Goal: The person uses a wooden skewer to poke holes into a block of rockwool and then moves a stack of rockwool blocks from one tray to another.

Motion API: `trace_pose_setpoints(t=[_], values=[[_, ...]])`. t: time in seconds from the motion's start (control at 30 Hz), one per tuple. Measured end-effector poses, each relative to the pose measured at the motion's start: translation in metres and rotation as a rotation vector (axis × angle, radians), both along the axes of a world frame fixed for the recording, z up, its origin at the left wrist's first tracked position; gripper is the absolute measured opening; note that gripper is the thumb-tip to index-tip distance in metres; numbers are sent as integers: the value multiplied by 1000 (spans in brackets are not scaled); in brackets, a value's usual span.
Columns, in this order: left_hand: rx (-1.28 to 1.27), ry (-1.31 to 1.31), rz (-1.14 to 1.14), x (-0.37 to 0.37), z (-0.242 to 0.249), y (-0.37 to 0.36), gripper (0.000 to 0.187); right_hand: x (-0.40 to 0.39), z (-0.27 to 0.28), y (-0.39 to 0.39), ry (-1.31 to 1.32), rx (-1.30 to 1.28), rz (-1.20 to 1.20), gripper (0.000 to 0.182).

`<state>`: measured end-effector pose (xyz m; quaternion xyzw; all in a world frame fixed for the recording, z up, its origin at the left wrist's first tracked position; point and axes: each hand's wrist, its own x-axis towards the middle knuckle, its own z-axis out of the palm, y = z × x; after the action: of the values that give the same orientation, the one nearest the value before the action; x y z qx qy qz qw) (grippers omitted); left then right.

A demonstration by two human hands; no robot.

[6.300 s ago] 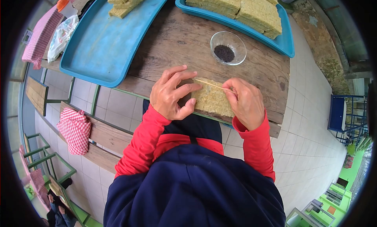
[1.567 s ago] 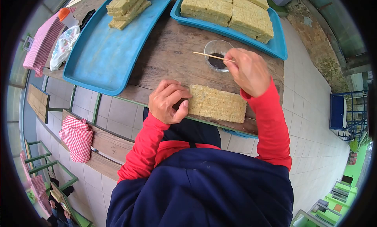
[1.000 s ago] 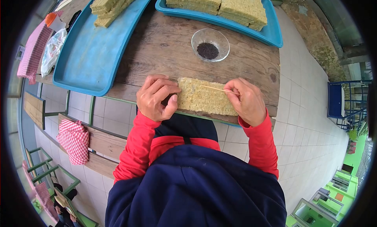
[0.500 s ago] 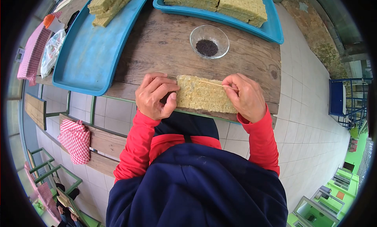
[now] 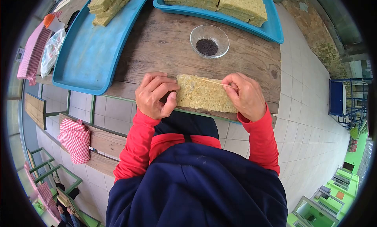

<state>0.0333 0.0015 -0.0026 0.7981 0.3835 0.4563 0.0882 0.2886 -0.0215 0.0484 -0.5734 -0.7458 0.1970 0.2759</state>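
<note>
A yellowish slab that looks like rockwool (image 5: 204,97) lies flat at the table's near edge, its top marked in rows. My left hand (image 5: 157,95) is curled against the slab's left end, fingertips and thumb gripping that edge. Between the thumb and fingers of my right hand (image 5: 247,95) is a thin wooden stick like a toothpick (image 5: 216,82), pointing left over the slab's far rows. Whether its tip touches the surface is hard to tell. Beyond the slab stands a glass bowl (image 5: 222,50) with small dark grains like seeds (image 5: 207,47).
At the left, a blue tray (image 5: 84,58) holds a few stacked slabs (image 5: 110,5). Another blue tray (image 5: 275,28) at the back carries more slabs (image 5: 239,5). A plastic bag (image 5: 53,48) lies left, and a checkered cloth bundle (image 5: 74,140) rests on the bench (image 5: 104,142).
The stick's tip has moved slightly right and away from me, with a small change in its angle. Both hands stay almost in place, and the slab has not moved.
</note>
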Motion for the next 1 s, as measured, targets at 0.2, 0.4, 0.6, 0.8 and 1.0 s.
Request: trace_pose_setpoints(t=[0.2,0.4,0.6,0.8,1.0], values=[[-32,-3,-6,0,0,-1,16,-1,1,0,-7,4,-8,9],[37,5,-1,-1,0,2,11,9,10,-3,-25,-71,-79,7],[43,10,-6,0,1,3,12,20,11,-19,-11,-53,-116,8],[43,18,0,0,1,2,12,19,6,-23,26,-83,-93,7],[37,24,-2,0,1,2,12,16,5,-23,23,-95,-63,6]])
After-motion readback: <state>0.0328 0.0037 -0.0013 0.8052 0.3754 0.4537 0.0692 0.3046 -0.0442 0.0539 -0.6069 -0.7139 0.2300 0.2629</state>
